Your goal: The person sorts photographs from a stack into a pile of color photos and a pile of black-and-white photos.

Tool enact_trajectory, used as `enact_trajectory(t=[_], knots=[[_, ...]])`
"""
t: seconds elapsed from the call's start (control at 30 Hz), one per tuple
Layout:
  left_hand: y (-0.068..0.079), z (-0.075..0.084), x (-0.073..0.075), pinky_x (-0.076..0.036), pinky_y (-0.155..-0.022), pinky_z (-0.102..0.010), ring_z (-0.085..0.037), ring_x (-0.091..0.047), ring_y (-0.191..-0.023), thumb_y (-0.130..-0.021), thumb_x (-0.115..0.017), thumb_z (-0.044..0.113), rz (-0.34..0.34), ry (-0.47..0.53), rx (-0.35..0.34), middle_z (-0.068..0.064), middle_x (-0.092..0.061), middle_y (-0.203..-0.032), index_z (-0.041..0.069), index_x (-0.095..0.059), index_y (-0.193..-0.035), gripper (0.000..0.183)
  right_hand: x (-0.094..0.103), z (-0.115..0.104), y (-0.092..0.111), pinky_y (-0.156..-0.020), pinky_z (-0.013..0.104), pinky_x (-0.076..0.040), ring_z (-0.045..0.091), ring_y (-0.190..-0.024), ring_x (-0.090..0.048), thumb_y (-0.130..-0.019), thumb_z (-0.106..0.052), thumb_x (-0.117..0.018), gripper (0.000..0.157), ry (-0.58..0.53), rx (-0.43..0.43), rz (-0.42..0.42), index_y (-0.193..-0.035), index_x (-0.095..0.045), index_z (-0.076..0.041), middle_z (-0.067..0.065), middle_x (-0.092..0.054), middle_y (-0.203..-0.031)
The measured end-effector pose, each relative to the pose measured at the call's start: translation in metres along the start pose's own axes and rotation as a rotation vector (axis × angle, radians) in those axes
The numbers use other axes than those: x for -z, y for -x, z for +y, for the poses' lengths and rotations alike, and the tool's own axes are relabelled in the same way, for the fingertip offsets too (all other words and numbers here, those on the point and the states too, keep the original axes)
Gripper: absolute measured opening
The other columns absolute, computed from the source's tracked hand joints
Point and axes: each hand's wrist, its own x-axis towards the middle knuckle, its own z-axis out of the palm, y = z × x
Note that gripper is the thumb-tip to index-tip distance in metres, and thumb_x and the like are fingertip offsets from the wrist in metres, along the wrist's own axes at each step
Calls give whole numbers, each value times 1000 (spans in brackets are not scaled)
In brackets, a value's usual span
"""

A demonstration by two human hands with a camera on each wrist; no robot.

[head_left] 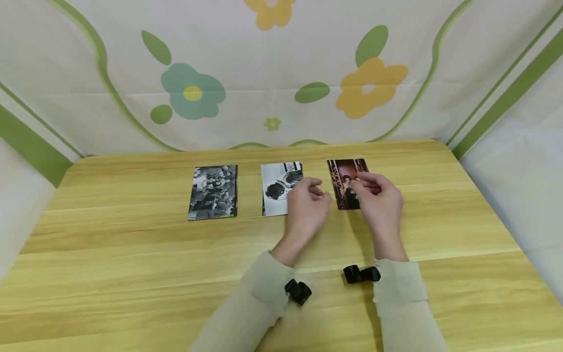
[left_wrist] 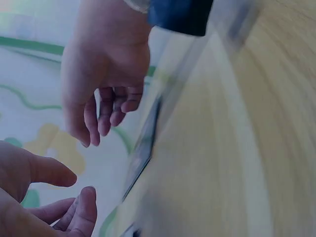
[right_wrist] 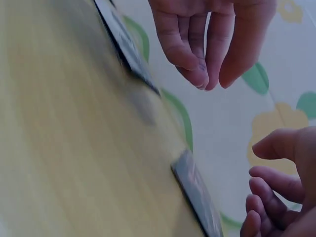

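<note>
My left hand [head_left: 308,205] hovers by the right edge of the middle stack, topped by a black-and-white photo card [head_left: 274,188]. Its fingers are loosely bent with a gap between thumb and fingertips. The right hand [head_left: 380,200] is above the colour photo card [head_left: 347,193] on the right, covering that card's right side. In the right wrist view, nothing shows between the thumb and fingers of this hand [right_wrist: 284,182], and the card [right_wrist: 197,195] lies apart from it. Both hands appear empty and raised off the table.
A black-and-white crowd photo card [head_left: 213,191] lies at the left of the row, seemingly on others. All rest on a wood-grain table [head_left: 132,274]. A white flowered cloth [head_left: 246,73] rises behind the table's back edge. Black wrist devices [head_left: 299,292] sit at both cuffs.
</note>
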Motion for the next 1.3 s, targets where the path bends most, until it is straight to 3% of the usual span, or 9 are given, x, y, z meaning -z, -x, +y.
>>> enact_trajectory(t=[0.27,0.47,0.6,0.87,1.3], knots=[[9,-10,61,-62,-86,-35,-25,-73,-99,-94,-75,9,87,62,98,-12,-77,-110,2,-74,-127,34,-37,-17,27,-84,22,-53,15,-102,-61,-98,-23,-78,36,-108,59,-237,-131,-74,-9,-1,-68,-107],[18,-29,98,-58,-81,-24,-21,-72,-96,-95,-75,7,170,116,147,-14,-75,-114,1,-73,-128,34,-48,-22,37,-89,30,-51,19,-104,-60,-99,-21,-77,37,-110,100,-281,-133,-73,-9,3,-67,-109],[20,-39,113,-54,-74,-18,-15,-68,-91,-96,-73,4,198,151,165,-15,-72,-112,0,-72,-128,33,-48,-25,39,-95,33,-50,20,-106,-59,-99,-21,-77,37,-104,106,-285,-134,-73,-10,5,-67,-112],[18,-43,115,-53,-74,-19,-16,-67,-90,-96,-74,6,189,106,188,-14,-73,-112,2,-73,-127,31,-49,-22,39,-91,29,-52,19,-106,-60,-99,-23,-78,39,-72,81,-297,-135,-72,-12,6,-69,-114],[14,-53,106,-57,-94,-39,-26,-69,-105,-98,-75,13,105,-24,198,-14,-73,-116,2,-67,-140,44,-60,-4,34,-99,34,-51,24,-112,-63,-96,-20,-80,42,77,83,-311,-136,-72,-11,12,-68,-127]])
